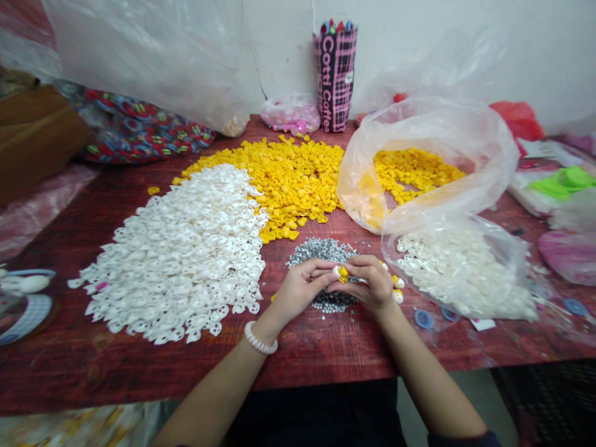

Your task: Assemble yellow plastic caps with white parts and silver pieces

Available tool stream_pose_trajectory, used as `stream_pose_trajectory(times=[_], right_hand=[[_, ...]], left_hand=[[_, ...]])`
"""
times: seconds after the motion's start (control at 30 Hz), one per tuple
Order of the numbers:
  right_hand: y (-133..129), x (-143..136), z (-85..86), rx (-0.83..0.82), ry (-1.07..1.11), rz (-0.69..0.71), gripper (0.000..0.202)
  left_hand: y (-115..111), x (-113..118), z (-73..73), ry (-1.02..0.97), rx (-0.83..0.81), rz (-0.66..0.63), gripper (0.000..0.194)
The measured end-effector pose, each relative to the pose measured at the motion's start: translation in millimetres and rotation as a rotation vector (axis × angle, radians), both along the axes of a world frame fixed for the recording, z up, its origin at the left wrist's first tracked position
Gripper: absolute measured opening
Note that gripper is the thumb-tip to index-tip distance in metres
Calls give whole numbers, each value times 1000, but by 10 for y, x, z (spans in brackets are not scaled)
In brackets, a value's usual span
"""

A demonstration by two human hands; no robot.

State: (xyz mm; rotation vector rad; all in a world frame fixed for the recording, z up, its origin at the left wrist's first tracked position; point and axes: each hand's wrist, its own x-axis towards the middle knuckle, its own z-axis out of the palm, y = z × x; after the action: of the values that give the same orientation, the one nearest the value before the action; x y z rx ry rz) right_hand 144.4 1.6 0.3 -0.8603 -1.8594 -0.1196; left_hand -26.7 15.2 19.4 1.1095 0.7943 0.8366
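Dark red table [153,379] carries everything. White pile [186,248] of small flat pieces covers the left half, reaching toward the front edge. Yellow pile [288,177] sits toward the back edge, middle, touching the white pile's upper right side. Open clear bag [484,177] stands right of it near the back edge, yellow pieces showing inside and through the plastic. Filled clear bag [465,267] of white pieces lies in front of that, right part of the table. Plaid Cotti Coffee bag [336,81] is upright at the back edge, by the wall.

Gray pile [321,249] of tiny bits is near the middle, under and behind the 2 hands. Left hand [300,290], coiled bracelet [261,338] on its wrist, pinches the white side of a white-and-yellow piece [343,274]; right hand [372,282] pinches the yellow side. Piece is above the gray pile, between both sets of fingertips. More white-and-yellow pieces [397,289] lie just beside the right hand. 2 blue discs [423,318] lie farther right, toward the front edge.
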Motion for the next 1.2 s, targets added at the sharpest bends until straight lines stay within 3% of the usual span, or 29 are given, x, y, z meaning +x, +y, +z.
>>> stream_pose_trajectory(times=[0.2, 0.37, 0.6, 0.67, 0.77, 0.83, 0.93, 1.07, 1.2], right_hand=[[-29, -45, -4, -14, 57, -16, 31], [-20, -36, 68, -87, -31, -31, 33], [-170, -10, 259, -384, -299, 27, 74], [-222, 170, 342, -438, -235, -54, 67], [-223, 650, 417, -452, -37, -408, 38], [-166, 987, 390, -560, -153, -563, 22], [-46, 1297, 252, -772, -520, -553, 13], [20, 1342, 140, -768, -650, -537, 8], [-118, 1096, 267, -639, -295, -608, 12]], left_hand=[[2, -59, 26, 53, 73, -82, 19], [-7, -23, -7, -91, -71, -35, 22], [-10, 37, -50, -299, -326, -40, 36], [8, 24, -60, -306, -356, -38, 32], [44, -2, -67, -346, -372, -29, 26], [62, -13, -66, -385, -379, -15, 25], [71, -21, -62, -410, -386, 9, 24], [66, -17, -73, -382, -349, 16, 26], [59, 64, -81, -387, -249, 169, 24]])
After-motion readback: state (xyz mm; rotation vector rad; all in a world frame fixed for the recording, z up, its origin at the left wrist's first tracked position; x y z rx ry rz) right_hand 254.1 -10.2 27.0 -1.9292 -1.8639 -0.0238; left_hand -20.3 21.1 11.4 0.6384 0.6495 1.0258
